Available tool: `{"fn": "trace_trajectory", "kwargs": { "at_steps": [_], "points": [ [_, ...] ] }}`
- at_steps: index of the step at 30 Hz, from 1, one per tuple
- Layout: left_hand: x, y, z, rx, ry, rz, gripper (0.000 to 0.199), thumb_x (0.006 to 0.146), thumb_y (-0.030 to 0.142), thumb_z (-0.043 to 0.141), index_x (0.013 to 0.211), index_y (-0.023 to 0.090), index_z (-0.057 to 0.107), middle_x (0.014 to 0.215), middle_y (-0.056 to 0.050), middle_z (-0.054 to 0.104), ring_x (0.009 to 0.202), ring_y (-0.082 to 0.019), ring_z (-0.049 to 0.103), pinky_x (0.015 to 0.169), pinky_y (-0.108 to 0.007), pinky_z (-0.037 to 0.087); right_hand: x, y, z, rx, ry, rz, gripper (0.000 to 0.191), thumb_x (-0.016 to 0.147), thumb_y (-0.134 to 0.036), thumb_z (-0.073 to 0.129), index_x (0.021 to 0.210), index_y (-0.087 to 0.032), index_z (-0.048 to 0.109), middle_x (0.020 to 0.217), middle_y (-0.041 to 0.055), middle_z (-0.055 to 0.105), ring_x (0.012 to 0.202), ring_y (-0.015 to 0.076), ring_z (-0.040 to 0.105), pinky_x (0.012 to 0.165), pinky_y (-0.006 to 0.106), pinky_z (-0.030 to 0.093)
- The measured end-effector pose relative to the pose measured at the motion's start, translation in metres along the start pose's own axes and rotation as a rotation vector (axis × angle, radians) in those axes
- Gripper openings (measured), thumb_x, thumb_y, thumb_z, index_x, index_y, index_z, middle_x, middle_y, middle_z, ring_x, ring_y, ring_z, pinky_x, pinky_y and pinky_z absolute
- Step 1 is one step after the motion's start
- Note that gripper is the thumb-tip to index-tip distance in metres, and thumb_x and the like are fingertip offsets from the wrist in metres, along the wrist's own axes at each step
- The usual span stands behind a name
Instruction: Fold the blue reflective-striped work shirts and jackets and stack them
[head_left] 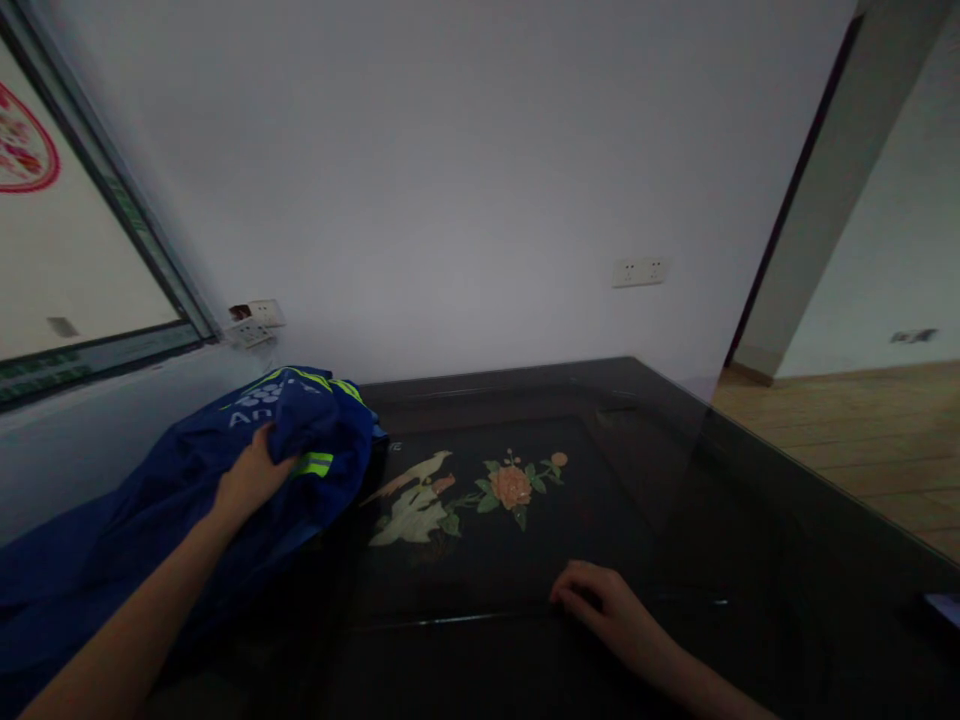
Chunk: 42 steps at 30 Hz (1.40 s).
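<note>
Blue cloth (322,510) w/ yellow-green reflective strips and pale lettering, "An" legible, lies bunched on the L side of a glossy dark counter (750,560), trailing off toward the bottom L corner of view. Can't tell if anything's wrapped in its folds.

L hand (251,475) is on top of the cloth, just below the lettering, thumb angled out toward a reflective strip. Its grip is on the fabric, but can't tell if it's pinching a fold or just pressing.

R hand (600,605) is low on the counter, well to the R of the cloth, loosely curled; its grip has a small gap btwn thumb & fingers, nothing visible in it.

Just R of the cloth, the counter top shows a bird design (431,468) w/ pale leaf shapes, then a pink flower design (511,487) w/ green leaves. Far R of the cloth, at the edge of view, is a dark flat thing w/ a pale face (946,607), too cut off to ID.

Behind the cloth: wall (450,220), w/ socket plates (255,322) just above it & a double socket (639,271) farther R. Window (90,240) is up & L of the cloth.
</note>
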<state>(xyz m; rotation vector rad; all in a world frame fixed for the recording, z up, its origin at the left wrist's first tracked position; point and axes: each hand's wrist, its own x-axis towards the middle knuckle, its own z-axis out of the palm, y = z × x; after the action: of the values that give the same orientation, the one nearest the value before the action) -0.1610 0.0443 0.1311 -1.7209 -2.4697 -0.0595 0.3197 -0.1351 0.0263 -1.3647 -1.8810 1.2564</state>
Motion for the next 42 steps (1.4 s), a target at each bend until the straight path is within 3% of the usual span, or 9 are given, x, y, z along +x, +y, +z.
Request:
{"fn": "trace_trajectory", "kwargs": {
  "at_steps": [3,5,9,13,18,21,24,31,42],
  "points": [
    [-0.013,0.001,0.026,0.095,-0.187,0.048,0.074,0.091,0.053,0.038,0.149,0.011,0.021,0.122,-0.022,0.056,0.108,-0.037,0.058,0.084,-0.042,0.044,0.000,0.000,0.000,0.002,0.006,-0.004,0.026,0.092,-0.028,0.045,0.083,-0.016,0.066,0.086,0.0062,0.066,0.081,0.0168,0.061,0.074,0.027,0.043],
    [-0.016,-0.001,0.030,0.084,-0.173,0.049,0.075,0.091,0.056,0.034,0.151,0.014,0.016,0.126,-0.023,0.052,0.113,-0.040,0.054,0.087,-0.046,0.042,0.000,0.000,0.000,0.007,0.006,-0.010,0.025,0.091,-0.028,0.045,0.084,-0.016,0.066,0.086,0.0057,0.066,0.081,0.0162,0.061,0.075,0.027,0.043],
    [-0.030,0.014,0.020,-0.004,0.061,0.083,0.077,0.086,0.053,0.047,0.150,0.019,0.020,0.140,-0.022,0.040,0.125,-0.041,0.043,0.098,-0.053,0.033,0.001,0.000,0.000,-0.005,0.012,-0.013,0.024,0.091,-0.027,0.046,0.083,-0.016,0.067,0.086,0.0057,0.067,0.081,0.0162,0.061,0.074,0.026,0.043],
    [-0.081,0.061,0.022,-0.282,0.236,0.273,0.056,0.085,0.036,0.049,0.138,0.018,0.044,0.137,-0.015,0.047,0.127,-0.031,0.042,0.106,-0.048,0.029,0.002,0.003,0.002,-0.016,0.027,-0.002,0.023,0.089,-0.026,0.046,0.085,-0.017,0.067,0.084,0.0048,0.067,0.079,0.0162,0.061,0.069,0.025,0.043],
    [-0.182,0.142,0.045,-0.793,-0.199,0.626,0.027,0.088,0.034,0.042,0.092,0.020,0.064,0.097,-0.007,0.066,0.096,-0.022,0.059,0.088,-0.034,0.043,0.006,-0.001,0.005,0.001,0.043,0.026,0.024,0.089,-0.029,0.045,0.086,-0.017,0.066,0.074,0.0030,0.065,0.067,0.0144,0.057,0.061,0.024,0.041],
    [-0.228,0.179,0.054,-0.952,-0.414,0.611,0.027,0.088,0.035,0.042,0.075,0.018,0.060,0.073,-0.003,0.062,0.072,-0.017,0.056,0.068,-0.027,0.041,0.015,-0.011,0.014,-0.040,0.060,-0.016,0.026,0.090,-0.030,0.045,0.079,-0.017,0.064,0.070,0.0024,0.064,0.067,0.0147,0.057,0.062,0.024,0.040],
    [-0.249,0.200,0.061,-1.029,-0.457,0.568,0.027,0.086,0.034,0.043,0.067,0.018,0.054,0.064,0.000,0.056,0.064,-0.014,0.050,0.061,-0.025,0.036,0.031,-0.020,0.029,-0.080,0.118,-0.049,0.028,0.089,-0.027,0.044,0.070,-0.017,0.060,0.067,0.0021,0.062,0.065,0.0144,0.055,0.062,0.024,0.038],
    [-0.250,0.198,0.070,-1.119,-0.447,0.426,0.022,0.082,0.027,0.043,0.063,0.019,0.046,0.061,0.002,0.049,0.064,-0.014,0.047,0.063,-0.025,0.036,0.049,-0.024,0.057,-0.113,0.168,-0.020,0.032,0.089,-0.025,0.041,0.065,-0.015,0.060,0.061,0.0017,0.061,0.060,0.0137,0.054,0.058,0.023,0.034],
    [-0.265,0.184,0.057,-0.903,-0.354,0.706,0.024,0.089,0.030,0.041,0.070,0.019,0.049,0.064,0.002,0.051,0.061,-0.012,0.047,0.059,-0.023,0.031,0.033,-0.022,0.066,-0.255,0.143,-0.054,0.024,0.088,-0.016,0.044,0.080,-0.015,0.067,0.084,0.0076,0.071,0.076,0.0171,0.062,0.065,0.024,0.036]
  ]
}}
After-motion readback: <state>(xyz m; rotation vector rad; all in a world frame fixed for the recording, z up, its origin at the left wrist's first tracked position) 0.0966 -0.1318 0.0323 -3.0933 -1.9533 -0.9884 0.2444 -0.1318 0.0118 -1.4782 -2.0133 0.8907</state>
